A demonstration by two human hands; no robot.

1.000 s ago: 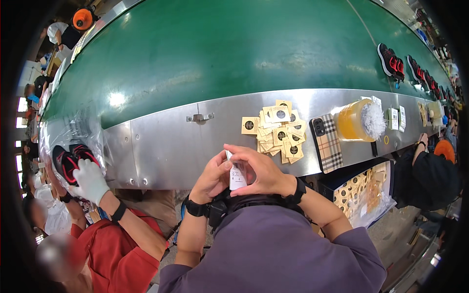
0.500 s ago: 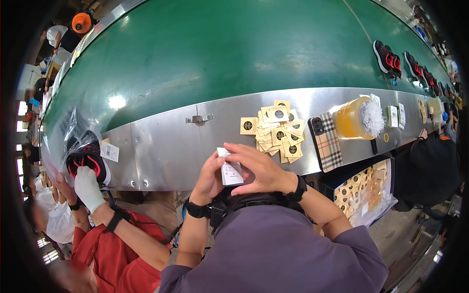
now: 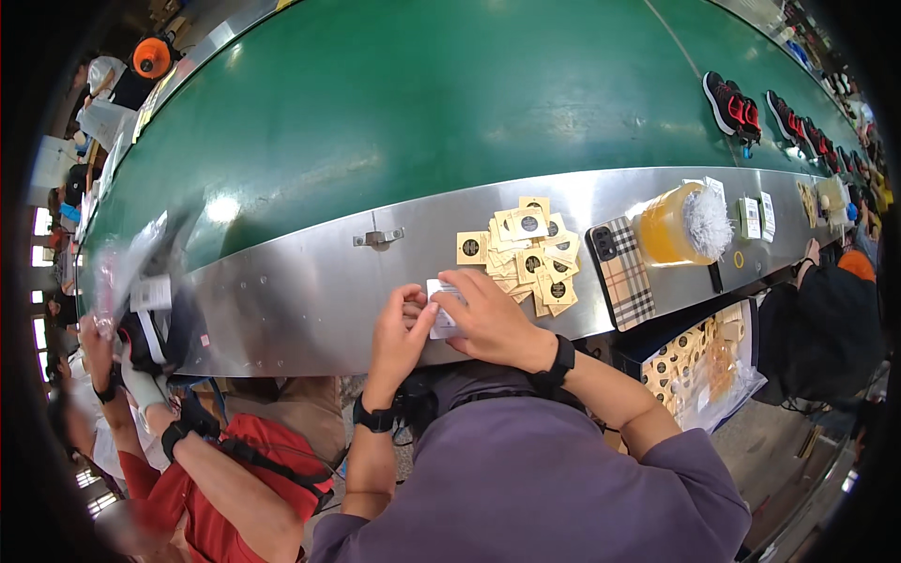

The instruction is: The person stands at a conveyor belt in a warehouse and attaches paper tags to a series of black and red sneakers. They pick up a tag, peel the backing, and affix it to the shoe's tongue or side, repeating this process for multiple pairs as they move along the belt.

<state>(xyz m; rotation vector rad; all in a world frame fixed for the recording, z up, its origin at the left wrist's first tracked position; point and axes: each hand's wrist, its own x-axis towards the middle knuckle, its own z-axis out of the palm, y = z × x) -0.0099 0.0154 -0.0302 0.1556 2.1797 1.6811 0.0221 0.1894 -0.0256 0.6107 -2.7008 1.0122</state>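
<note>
Both my hands hold a small stack of white printed tags (image 3: 444,326) upright, close to the near edge of the steel ledge. My left hand (image 3: 402,328) is closed on its left side, with thumb and bent fingers against it. My right hand (image 3: 490,319) lies over the right side, its fingers curled across the top and hiding part of the stack. Just beyond my right hand sits a loose heap of tan square cards (image 3: 533,255) with round black prints.
A phone in a checked case (image 3: 621,272) and a yellow tub (image 3: 671,228) with white strings lie right of the cards. An open box (image 3: 690,361) is below the ledge. Shoes (image 3: 732,105) sit on the green belt (image 3: 422,103). At left, a gloved co-worker handles a bagged shoe (image 3: 150,333).
My right-hand fingers have moved left over the white tags, and my left-hand fingers have curled in. The co-worker has shifted the bagged shoe left and turned it.
</note>
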